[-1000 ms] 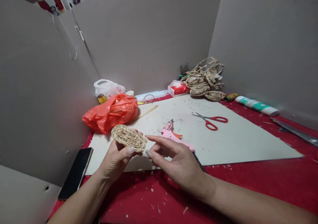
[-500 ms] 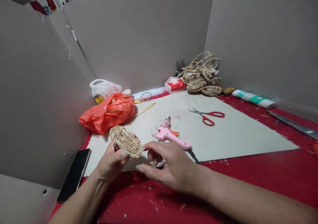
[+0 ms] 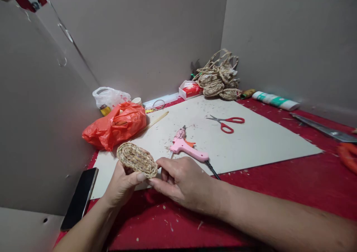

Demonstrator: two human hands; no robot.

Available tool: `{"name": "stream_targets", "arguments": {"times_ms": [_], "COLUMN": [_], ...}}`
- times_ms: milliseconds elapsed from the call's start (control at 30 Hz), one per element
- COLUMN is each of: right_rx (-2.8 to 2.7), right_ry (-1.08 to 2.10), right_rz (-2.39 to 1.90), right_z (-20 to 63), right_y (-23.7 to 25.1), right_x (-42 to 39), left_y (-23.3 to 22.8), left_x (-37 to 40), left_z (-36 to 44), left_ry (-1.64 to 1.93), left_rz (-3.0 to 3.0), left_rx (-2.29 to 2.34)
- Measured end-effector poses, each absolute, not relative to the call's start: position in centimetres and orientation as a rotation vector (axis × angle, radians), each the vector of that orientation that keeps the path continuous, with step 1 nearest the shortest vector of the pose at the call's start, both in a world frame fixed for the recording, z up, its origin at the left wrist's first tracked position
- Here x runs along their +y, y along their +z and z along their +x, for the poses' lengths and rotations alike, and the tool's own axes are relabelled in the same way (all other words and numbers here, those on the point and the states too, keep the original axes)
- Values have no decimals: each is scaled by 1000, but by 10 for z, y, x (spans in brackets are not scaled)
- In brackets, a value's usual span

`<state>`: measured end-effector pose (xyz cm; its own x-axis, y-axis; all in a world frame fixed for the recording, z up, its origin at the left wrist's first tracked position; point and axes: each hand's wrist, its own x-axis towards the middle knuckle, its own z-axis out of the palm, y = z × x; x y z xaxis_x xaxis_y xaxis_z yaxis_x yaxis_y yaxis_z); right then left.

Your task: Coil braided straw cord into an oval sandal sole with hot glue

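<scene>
An oval coil of braided straw (image 3: 136,159) is held up above the near edge of the white board. My left hand (image 3: 125,181) is closed around its left and lower side, thumb on the front rim, the other fingers mostly hidden behind. At the coil's right end, the thumb and forefinger of my right hand (image 3: 178,181) pinch the rim. A pink glue gun (image 3: 185,147) lies on the board just beyond my right hand, its black cord running towards me. Red-handled scissors (image 3: 226,122) lie farther right with their blades apart.
The white board (image 3: 264,140) rests on a red cloth (image 3: 251,200). Around it are a phone (image 3: 79,198), an orange plastic bag (image 3: 118,123), a straw bundle (image 3: 216,79), a tissue box (image 3: 190,90), a white-green roll (image 3: 276,100) and large shears (image 3: 331,133). Grey panels enclose the back and left.
My right thumb has come up to the coil's rim, closing the pinch that was apart before. The coil has tilted slightly. The whole view has shifted a little, moving the scene leftward.
</scene>
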<state>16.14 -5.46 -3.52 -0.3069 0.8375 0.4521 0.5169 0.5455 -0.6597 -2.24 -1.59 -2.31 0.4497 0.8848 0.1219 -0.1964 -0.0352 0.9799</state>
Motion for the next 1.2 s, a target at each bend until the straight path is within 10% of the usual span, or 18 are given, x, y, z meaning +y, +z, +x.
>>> {"name": "stream_targets", "arguments": {"times_ms": [367,667,1200], "right_rx": [-2016,-2296,-2019], "right_ry": [436,-117,700], "right_rz": [-1124,-1979,-1912], "right_z": [168,214,233], "right_y": [-35,-12,-15], "right_x": [-51,-19,2], "left_y": [-19,-13,-19], "left_x": [-14,-2,19], "left_z": [-21,-20,-26], "left_ry": [967,1077,1247], "left_rz": [1149,943,517], "left_rx": [679,758,852]}}
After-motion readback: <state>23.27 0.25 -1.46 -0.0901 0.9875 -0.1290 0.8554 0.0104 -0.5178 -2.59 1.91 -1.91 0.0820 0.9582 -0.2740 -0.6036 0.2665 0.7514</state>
